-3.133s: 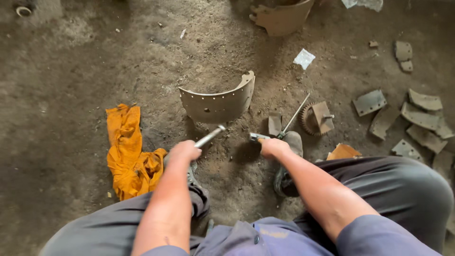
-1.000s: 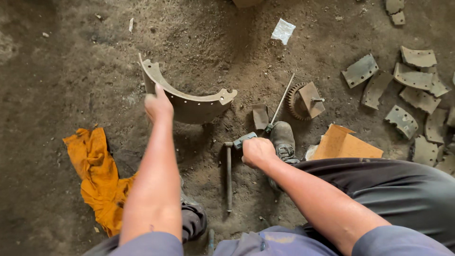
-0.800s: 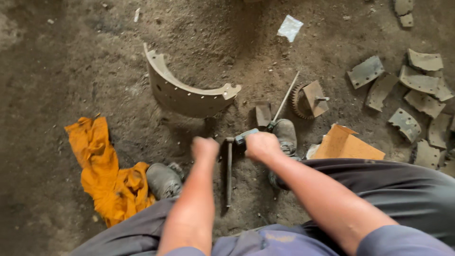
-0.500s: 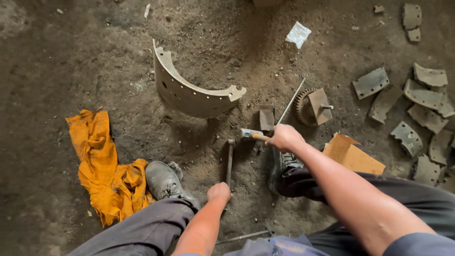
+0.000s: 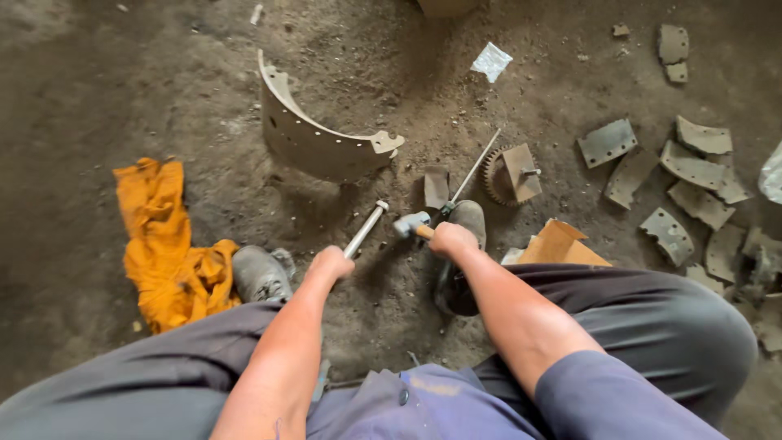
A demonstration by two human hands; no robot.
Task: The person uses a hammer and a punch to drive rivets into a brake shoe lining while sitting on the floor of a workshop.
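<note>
Your left hand (image 5: 330,265) is wrapped tight around the near end of a steel rod (image 5: 365,230); the rod's free tip angles up and away toward the brake shoe (image 5: 318,138). Your right hand (image 5: 453,240) is clenched on the wooden handle of a small hammer (image 5: 411,225), whose metal head sits just right of the rod's tip, near it but not touching as far as can be seen.

The shoe stands on edge on the dirt floor (image 5: 122,90), beyond the rod and a little left, its curve open toward the far right. It looks like thick stamped steel: heavy, rigid, likely sharp at the ends and gritty with dust. The web or the end lug looks the safest place to hold it, not the thin rim.

The rod looks smooth and stiff, so it may slip in a sweaty palm; grip low, well clear of the struck end. The hammer is short and looks light.

Your shoes (image 5: 261,273) flank the work. An orange rag (image 5: 167,244) lies at the left. A gear (image 5: 509,173) and worn lining pieces (image 5: 692,163) lie at the right, with cardboard (image 5: 562,244) by your right knee.
</note>
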